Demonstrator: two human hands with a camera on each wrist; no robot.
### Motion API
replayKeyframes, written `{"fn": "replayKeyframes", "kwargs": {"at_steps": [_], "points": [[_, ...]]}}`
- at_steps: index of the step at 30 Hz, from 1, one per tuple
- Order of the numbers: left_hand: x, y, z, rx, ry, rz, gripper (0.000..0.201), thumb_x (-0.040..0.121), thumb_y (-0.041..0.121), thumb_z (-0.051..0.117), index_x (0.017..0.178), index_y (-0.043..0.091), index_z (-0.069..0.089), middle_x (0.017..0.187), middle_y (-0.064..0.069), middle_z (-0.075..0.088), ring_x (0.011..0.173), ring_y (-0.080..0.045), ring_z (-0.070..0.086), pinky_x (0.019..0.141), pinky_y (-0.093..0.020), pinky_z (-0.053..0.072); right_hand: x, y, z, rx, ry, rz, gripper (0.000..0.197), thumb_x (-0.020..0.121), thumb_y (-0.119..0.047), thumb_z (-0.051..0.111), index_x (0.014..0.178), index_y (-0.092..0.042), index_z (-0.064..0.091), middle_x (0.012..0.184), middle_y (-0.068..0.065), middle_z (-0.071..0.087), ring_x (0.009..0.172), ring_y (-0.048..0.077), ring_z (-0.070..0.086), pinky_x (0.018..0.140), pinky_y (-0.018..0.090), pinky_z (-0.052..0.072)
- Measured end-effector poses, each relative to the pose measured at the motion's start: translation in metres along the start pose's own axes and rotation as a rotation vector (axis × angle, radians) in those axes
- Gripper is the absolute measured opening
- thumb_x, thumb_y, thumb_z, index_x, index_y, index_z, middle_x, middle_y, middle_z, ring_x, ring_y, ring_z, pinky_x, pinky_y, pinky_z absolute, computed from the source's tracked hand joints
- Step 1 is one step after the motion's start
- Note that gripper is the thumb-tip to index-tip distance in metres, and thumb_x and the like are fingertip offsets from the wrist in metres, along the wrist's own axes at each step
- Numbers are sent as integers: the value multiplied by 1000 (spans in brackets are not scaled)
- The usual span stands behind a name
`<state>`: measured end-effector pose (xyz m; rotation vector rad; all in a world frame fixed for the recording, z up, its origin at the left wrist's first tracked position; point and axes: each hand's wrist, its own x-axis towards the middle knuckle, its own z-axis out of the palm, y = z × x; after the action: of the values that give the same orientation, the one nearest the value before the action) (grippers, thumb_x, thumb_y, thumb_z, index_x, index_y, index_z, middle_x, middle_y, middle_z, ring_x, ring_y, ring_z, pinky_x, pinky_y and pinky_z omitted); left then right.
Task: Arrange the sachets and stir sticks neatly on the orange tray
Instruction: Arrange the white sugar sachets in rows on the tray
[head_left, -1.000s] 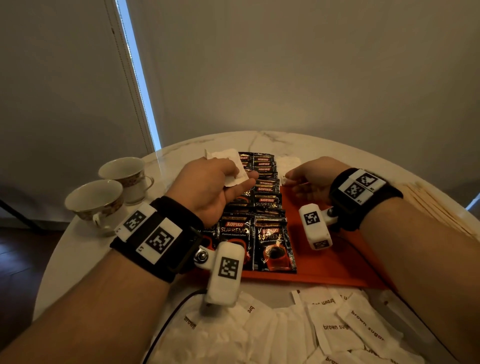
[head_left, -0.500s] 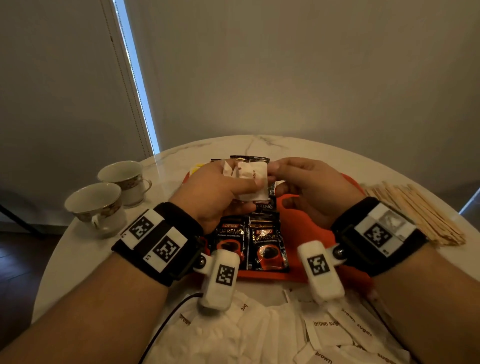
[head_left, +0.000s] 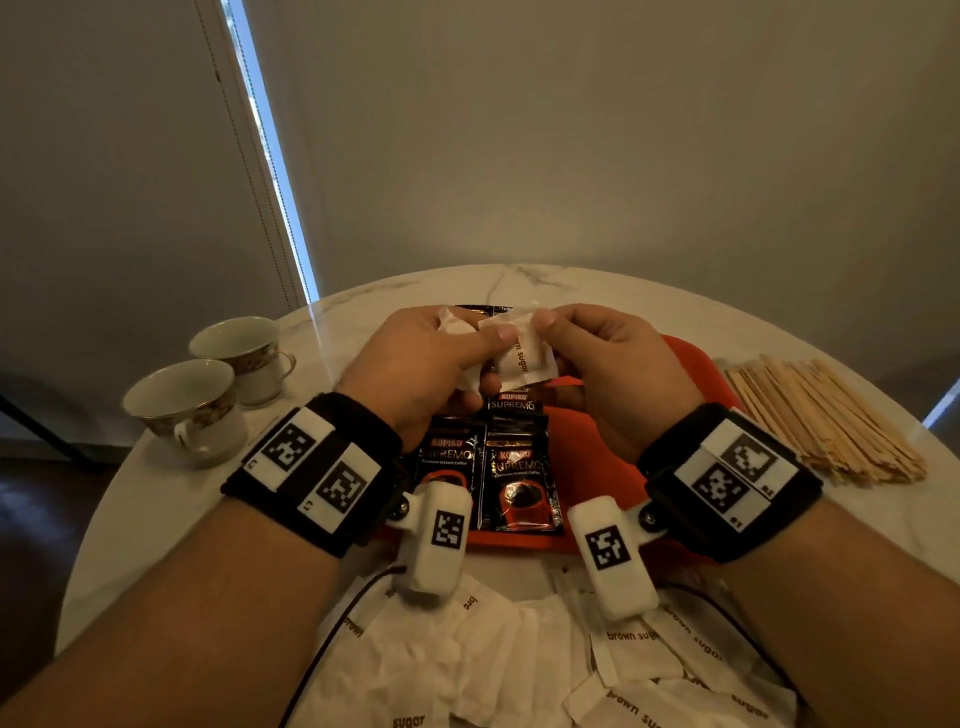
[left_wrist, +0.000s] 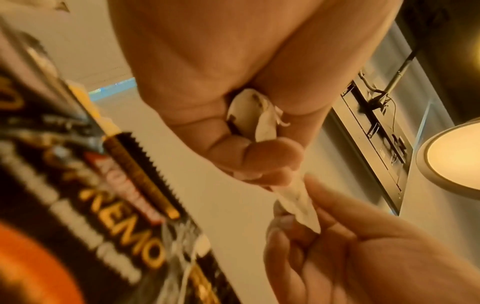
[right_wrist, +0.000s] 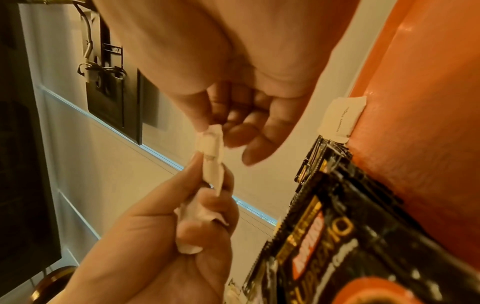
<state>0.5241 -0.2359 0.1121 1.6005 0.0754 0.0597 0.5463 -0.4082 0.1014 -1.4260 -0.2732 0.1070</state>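
Above the orange tray (head_left: 597, 452) my left hand (head_left: 467, 353) grips a small bunch of white brown-sugar sachets (left_wrist: 249, 115). My right hand (head_left: 566, 332) pinches the top corner of the front sachet (head_left: 522, 356) of that bunch. The right wrist view shows thumb and forefinger on that sachet (right_wrist: 211, 144), with the left hand (right_wrist: 182, 236) below. Black coffee sachets (head_left: 519, 473) lie in two overlapping rows on the tray's left part. One sugar sachet (right_wrist: 342, 119) lies on the tray beyond them. Wooden stir sticks (head_left: 821, 415) are piled on the table right of the tray.
Many loose white sugar sachets (head_left: 493, 649) cover the table's near edge under my wrists. Two patterned cups (head_left: 192, 410) (head_left: 244, 348) stand at the left of the round marble table (head_left: 571, 286). A wall and a window blind lie behind.
My right hand left the tray and came up to meet my left hand. It now pinches a sachet of the bunch that the left hand holds.
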Motion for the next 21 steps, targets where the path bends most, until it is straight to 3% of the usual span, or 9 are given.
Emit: {"fn": "replayKeyframes", "kwargs": {"at_steps": [4, 9, 12, 17, 21], "points": [[-3, -7, 3, -131, 5, -45, 21, 93, 23, 76, 105, 8, 70, 80, -5, 77, 63, -12, 70, 49, -23, 53, -1, 4, -1, -86, -60, 8, 25, 87, -9, 76, 108, 0, 66, 100, 17, 76, 86, 25, 75, 74, 37, 64], [-7, -4, 1, -236, 7, -78, 9, 95, 17, 72, 99, 9, 70, 81, -6, 77, 58, -14, 68, 46, -22, 52, 3, 6, -3, 139, 79, -35, 17, 88, -2, 72, 104, -1, 67, 107, 19, 75, 92, 29, 76, 75, 38, 61], [-7, -2, -1, -300, 25, -68, 7, 95, 13, 71, 100, 9, 69, 82, -8, 77, 61, -14, 70, 47, -22, 54, 3, 4, -3, 212, 84, -32, 10, 90, -1, 69, 100, -3, 67, 107, 19, 74, 91, 28, 75, 71, 33, 59], [-4, -3, -3, -357, 34, -77, 15, 97, 11, 69, 109, 4, 69, 86, -10, 77, 65, -15, 72, 50, -23, 57, 6, -3, -4, 107, 116, -41, 12, 89, 5, 69, 85, -7, 67, 85, 10, 70, 71, 19, 66, 68, 33, 59], [-2, 0, -11, -464, 76, -88, 15, 95, 0, 65, 110, 0, 65, 98, -19, 76, 73, -21, 74, 58, -25, 60, 33, -3, -22, 70, 330, 46, 20, 90, 9, 64, 83, -10, 65, 71, 6, 65, 57, 15, 60, 57, 27, 55]]}}
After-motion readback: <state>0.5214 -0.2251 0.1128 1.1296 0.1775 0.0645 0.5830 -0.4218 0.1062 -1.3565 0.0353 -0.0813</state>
